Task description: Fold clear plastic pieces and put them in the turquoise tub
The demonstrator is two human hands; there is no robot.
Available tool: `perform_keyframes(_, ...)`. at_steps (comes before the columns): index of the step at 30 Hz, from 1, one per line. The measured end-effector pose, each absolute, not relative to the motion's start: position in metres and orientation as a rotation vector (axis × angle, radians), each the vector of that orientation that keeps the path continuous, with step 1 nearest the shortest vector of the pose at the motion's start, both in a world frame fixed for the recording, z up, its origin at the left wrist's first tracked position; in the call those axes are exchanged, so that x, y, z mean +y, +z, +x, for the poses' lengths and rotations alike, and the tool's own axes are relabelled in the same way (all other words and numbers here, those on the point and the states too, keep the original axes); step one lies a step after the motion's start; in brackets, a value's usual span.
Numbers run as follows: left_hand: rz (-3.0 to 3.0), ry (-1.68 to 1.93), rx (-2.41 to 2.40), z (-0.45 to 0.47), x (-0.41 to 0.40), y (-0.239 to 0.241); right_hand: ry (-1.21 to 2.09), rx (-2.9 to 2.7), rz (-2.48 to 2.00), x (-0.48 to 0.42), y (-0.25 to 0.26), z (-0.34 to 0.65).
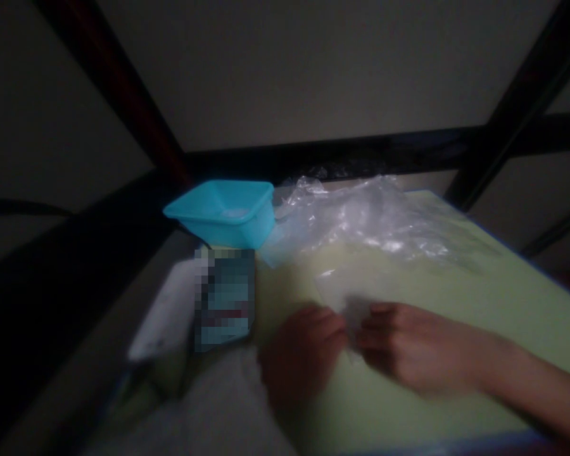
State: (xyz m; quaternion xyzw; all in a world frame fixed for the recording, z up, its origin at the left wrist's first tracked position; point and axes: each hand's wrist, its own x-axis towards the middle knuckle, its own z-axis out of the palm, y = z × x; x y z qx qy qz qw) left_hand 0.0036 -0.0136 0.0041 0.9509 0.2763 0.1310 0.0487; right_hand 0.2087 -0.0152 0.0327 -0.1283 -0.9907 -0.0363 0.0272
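Observation:
A small clear plastic bag (335, 285) lies on the yellow-green tabletop, partly covered by my hands. My left hand (304, 354) is closed at its lower left side, fingers curled together on the plastic. Coming in from the right, my right hand (408, 345) has its bent fingers pressed together on the bag's right side. A narrow gap separates the fingertips of the two hands. Motion blur and dim light hide the exact grip and anything inside the bag.
Behind the hands lies a crumpled heap of clear plastic (361, 215). A turquoise basin (251, 231) stands at the table's far left, with something pale inside. A pixelated flat object (225, 301) and a white item (166, 310) lie nearer. Dark bars and a pale wall rise behind.

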Motion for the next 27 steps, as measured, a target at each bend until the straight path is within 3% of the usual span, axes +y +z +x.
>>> perform_keyframes(7,2.880,0.401,0.817,0.005,-0.013,0.006,-0.200,-3.048,-0.369,-0.012,0.025,0.206)
perform_keyframes(20,2.933,0.503,0.702,0.003,-0.007,0.000,0.128,-2.908,-0.429,0.001,0.037,0.215)
perform_keyframes(27,2.938,0.582,0.784,0.005,-0.005,0.000,0.074,-2.958,-0.466,0.001,0.040,0.214)
